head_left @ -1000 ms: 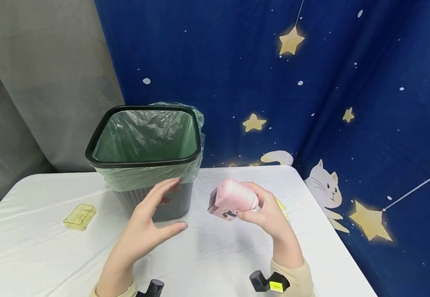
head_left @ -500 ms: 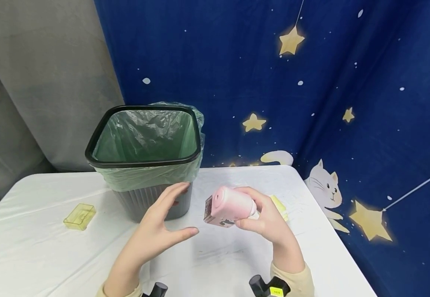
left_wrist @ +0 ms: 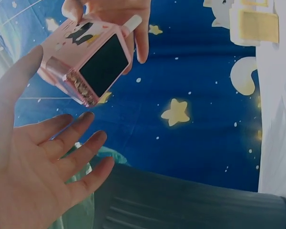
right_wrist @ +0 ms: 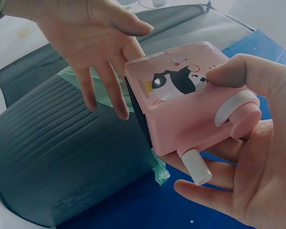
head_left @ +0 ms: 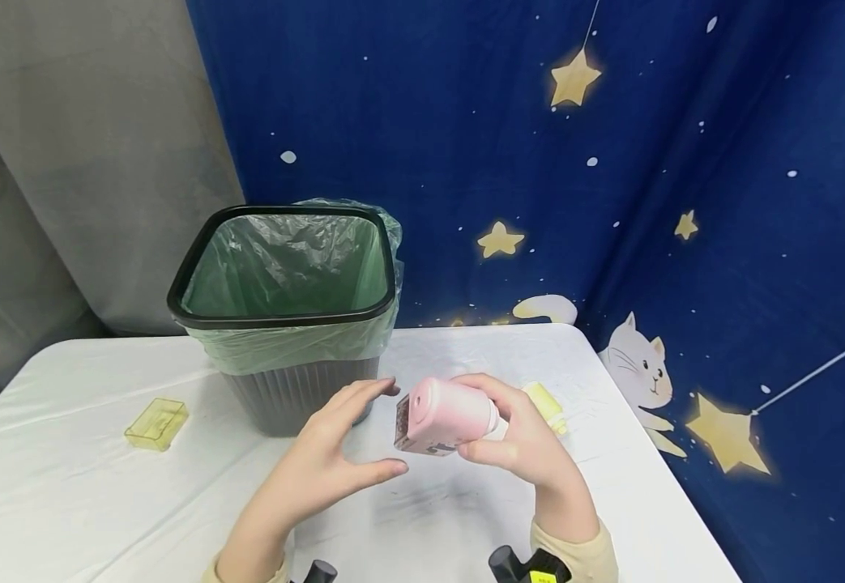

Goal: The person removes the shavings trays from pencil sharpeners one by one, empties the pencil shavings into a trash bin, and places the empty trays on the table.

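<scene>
A pink hand-crank pencil sharpener (head_left: 445, 414) is tilted in the air above the table. My right hand (head_left: 520, 433) grips it by the crank end, thumb on the side with the cartoon print. The right wrist view shows its white crank knob (right_wrist: 196, 167). In the left wrist view, a clear drawer (left_wrist: 78, 86) with speckled bits inside sits beside a dark rectangular face (left_wrist: 105, 65). My left hand (head_left: 327, 461) reaches toward the drawer end, fingers spread and thumb apart, holding nothing. A narrow gap separates it from the sharpener.
A grey bin with a black rim (head_left: 283, 321) and green liner (head_left: 291, 348) stands behind my left hand. To its left lies a clear yellow tray (head_left: 157, 424). A yellow object (head_left: 546, 406), partly hidden by my right hand, rests on the white-covered table (head_left: 65, 486).
My left hand has moved right and nearer, closing in on the sharpener. The right hand has shifted the sharpener slightly left and down and turned its drawer end more toward the left hand.
</scene>
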`<state>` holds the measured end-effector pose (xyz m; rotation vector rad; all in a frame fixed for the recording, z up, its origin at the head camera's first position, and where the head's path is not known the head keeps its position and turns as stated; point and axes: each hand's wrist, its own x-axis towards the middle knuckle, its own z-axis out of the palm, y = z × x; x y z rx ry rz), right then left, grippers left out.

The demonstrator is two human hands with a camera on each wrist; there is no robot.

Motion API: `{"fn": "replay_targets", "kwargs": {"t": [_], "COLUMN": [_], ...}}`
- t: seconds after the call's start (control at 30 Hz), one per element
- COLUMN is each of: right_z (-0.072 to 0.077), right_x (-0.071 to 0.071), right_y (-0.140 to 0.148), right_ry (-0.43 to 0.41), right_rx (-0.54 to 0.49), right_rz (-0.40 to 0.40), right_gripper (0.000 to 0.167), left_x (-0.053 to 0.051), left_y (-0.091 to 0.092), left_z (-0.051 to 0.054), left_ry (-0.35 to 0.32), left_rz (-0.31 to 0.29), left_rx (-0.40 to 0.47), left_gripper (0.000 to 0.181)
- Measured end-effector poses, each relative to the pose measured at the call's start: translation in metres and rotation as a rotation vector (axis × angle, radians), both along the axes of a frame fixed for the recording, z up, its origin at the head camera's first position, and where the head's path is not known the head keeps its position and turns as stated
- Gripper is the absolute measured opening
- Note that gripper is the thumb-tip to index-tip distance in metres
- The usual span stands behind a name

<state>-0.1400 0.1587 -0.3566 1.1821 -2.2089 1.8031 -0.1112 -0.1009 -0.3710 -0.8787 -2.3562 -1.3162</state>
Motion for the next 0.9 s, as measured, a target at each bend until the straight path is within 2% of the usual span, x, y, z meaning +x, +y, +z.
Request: {"fn": "replay_targets", "kwargs": {"t": [0.2, 0.43, 0.73, 0.9], "right_z": [-0.0001, 0.0025, 0.0016, 0.0004], "right_x": [0.0025, 0.0066, 0.0066, 0.0062], "right_y": [-0.0021, -0.0047, -0.0029, -0.0016], "right_ry": [0.003, -0.02, 0.021, 0.055], "right_rx": [0.027, 0.052, 0.083, 0.102], "right_rz": [0.001, -0.013, 0.009, 0.021], "right_gripper": [0.051, 0.054, 0.052, 0.051], "left_x": [0.0005, -0.0004, -0.0021, -0.0014], "left_y": [0.0041, 0.0056, 0.0054, 0.0031], "left_z": [-0.0022, -0.0023, -0.0029, -0.0019], "left_ry": [0.007, 0.057, 0.125, 0.126], "left_rz": [-0.017, -0.02, -0.037, -0.05], "left_rx": [-0.011, -0.016, -0.02, -0.029], "left_gripper": [0.076, 0.068, 0.056, 0.054]}}
